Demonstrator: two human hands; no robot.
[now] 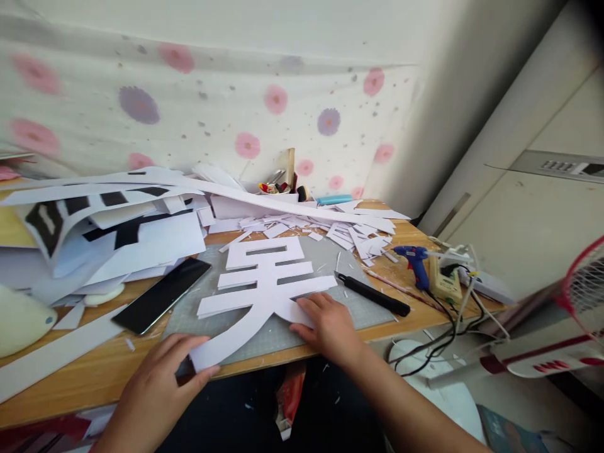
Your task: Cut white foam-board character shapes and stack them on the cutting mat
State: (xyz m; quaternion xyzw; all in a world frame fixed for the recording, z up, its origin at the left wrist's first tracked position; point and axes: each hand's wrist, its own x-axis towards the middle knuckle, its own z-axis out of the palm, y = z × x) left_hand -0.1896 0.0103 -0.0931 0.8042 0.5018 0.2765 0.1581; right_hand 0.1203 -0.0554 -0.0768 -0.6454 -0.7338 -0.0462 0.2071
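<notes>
A white cut-out character (264,286), apparently thick paper or foam board, lies across a grey cutting mat (283,343) at the front of the desk. My left hand (163,371) grips the tip of its lower left stroke, thumb on the near side and fingers on the far side. My right hand (328,324) closes over the lower right stroke, hiding its end. Just right of that hand rests a black utility knife (375,294), its tip by the cut-out's right arm. A black phone (163,294) lies left of the mat.
White offcuts (363,239) are heaped behind the mat. Sheets with black shapes (127,236) pile up at the left. A blue glue gun (415,264) stands at the right by a cabled power strip (488,286). Beyond the desk's right edge is a red-rimmed racket (587,289).
</notes>
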